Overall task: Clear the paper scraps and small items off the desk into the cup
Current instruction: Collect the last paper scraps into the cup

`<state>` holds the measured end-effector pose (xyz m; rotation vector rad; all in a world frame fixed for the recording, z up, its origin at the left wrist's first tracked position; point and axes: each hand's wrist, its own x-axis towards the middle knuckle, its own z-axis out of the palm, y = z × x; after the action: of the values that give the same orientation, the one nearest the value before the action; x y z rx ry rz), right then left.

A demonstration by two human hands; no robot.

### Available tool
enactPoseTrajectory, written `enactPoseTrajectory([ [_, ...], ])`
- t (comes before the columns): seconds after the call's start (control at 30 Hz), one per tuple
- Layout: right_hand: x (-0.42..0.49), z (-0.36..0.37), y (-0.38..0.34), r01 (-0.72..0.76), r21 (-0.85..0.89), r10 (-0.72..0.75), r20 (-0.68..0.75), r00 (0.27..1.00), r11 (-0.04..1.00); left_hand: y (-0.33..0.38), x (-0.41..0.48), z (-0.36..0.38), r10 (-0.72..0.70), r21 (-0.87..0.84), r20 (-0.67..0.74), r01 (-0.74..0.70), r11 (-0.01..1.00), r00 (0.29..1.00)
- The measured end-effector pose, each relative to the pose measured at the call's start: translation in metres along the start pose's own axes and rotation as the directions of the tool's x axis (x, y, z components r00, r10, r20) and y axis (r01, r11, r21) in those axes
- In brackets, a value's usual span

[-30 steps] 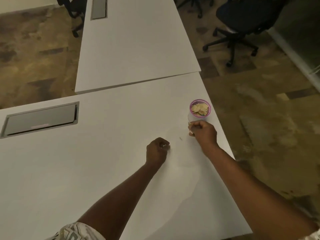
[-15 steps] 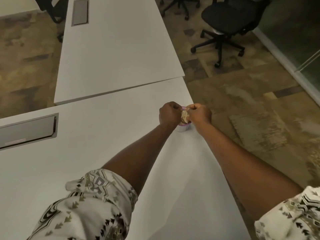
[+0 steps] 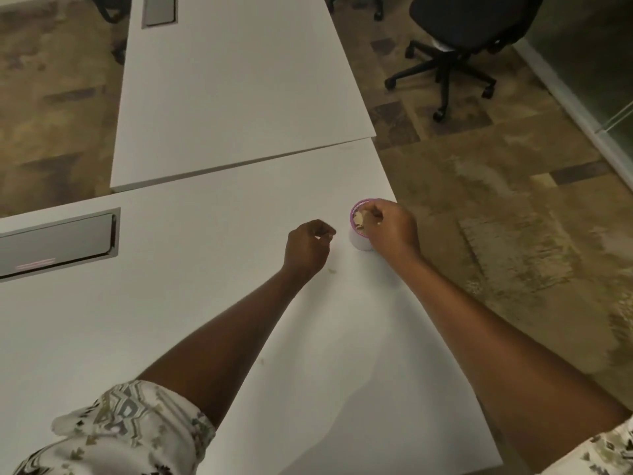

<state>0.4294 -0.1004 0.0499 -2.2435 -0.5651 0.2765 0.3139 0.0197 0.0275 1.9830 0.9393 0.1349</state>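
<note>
A small white cup (image 3: 357, 241) with a purple rim stands near the right edge of the white desk (image 3: 191, 303). Pale paper scraps (image 3: 358, 219) lie inside it. My right hand (image 3: 392, 229) hovers over the cup's right side, with its fingertips pinched together on a scrap in the cup's mouth. My left hand (image 3: 306, 248) rests just left of the cup with its fingers curled shut; a pale speck at its fingertips is too small to identify. One tiny scrap (image 3: 331, 270) lies on the desk below my left hand, and another (image 3: 262, 361) lies beside my left forearm.
A second white desk (image 3: 239, 80) adjoins at the back. A grey cable hatch (image 3: 54, 243) sits in the near desk at the left. A black office chair (image 3: 455, 39) stands on the floor at the right. The desk's right edge runs close to the cup.
My left hand has drawn back from the cup to the left and down onto the desk. My right hand stays at the cup's mouth.
</note>
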Motion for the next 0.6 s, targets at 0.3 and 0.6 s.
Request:
enactPoseTrajectory([
  [0.3, -0.073, 0.078, 0.025, 0.142, -0.249, -0.008, 0.471, 0.882, 0.958, -0.135, -0.091, -0.045, -0.108, 0.286, 0.070, 0.083, 0.954, 0.992],
  [0.6, -0.120, 0.100, 0.031, 0.476, -0.544, -0.182, 0.506, 0.843, 0.691, -0.196, -0.177, -0.055, 0.108, 0.504, 0.249, -0.223, 0.834, 0.963],
])
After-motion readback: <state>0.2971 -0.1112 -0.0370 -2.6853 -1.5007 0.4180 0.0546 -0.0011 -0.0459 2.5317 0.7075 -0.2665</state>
